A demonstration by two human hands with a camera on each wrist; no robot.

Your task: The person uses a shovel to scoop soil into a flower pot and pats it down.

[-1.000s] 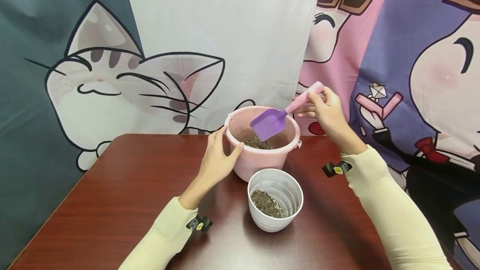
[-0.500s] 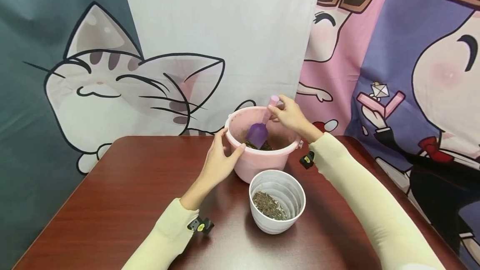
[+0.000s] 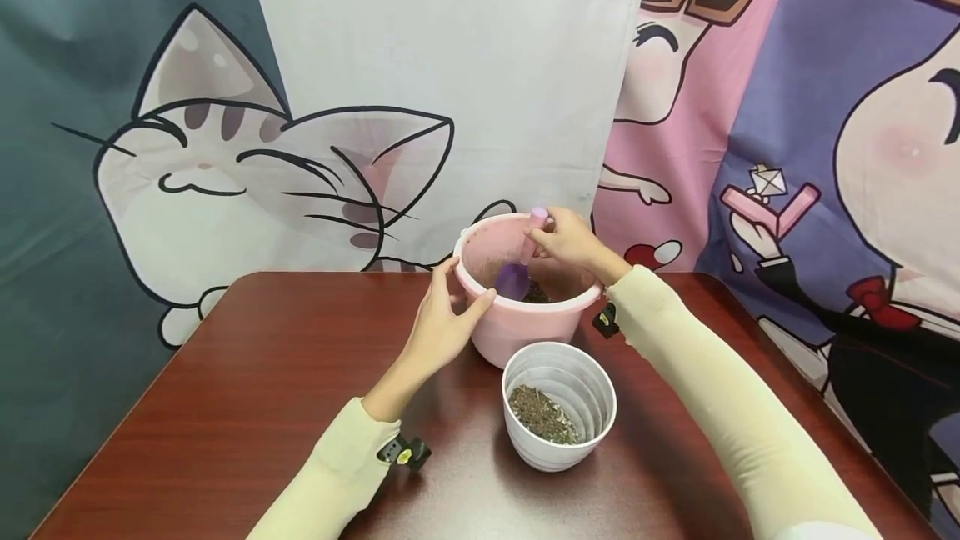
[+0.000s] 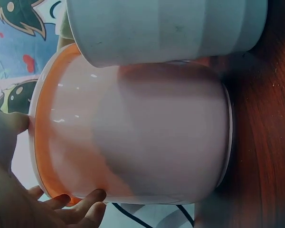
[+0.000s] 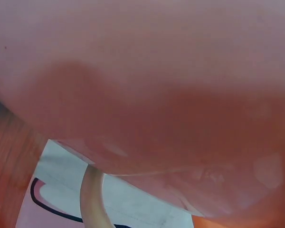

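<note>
My right hand [image 3: 570,237] grips the pink handle of a small shovel [image 3: 513,280], whose purple blade is down inside a pink bucket [image 3: 517,328], partly in the dark soil [image 3: 537,293]. On the bucket's left side my left hand [image 3: 437,325] holds the rim, thumb at the front and fingers bent along the outer wall; in the left wrist view those fingers [image 4: 92,202] touch the wall. Just in front of the bucket stands a white pot [image 3: 558,450] with some soil [image 3: 542,415] in its bottom. The right wrist view is mostly filled by the bucket's wall [image 5: 142,114].
Everything stands on a reddish-brown wooden table [image 3: 285,373]. A printed cloth backdrop [image 3: 517,65] with cartoon figures hangs behind its far edge. The bucket's handle [image 5: 91,194] hangs along its side in the right wrist view.
My right hand has swung left and down, bringing the shovel from above the bucket's right rim into the soil, its handle now nearly upright. My left hand stays at the rim.
</note>
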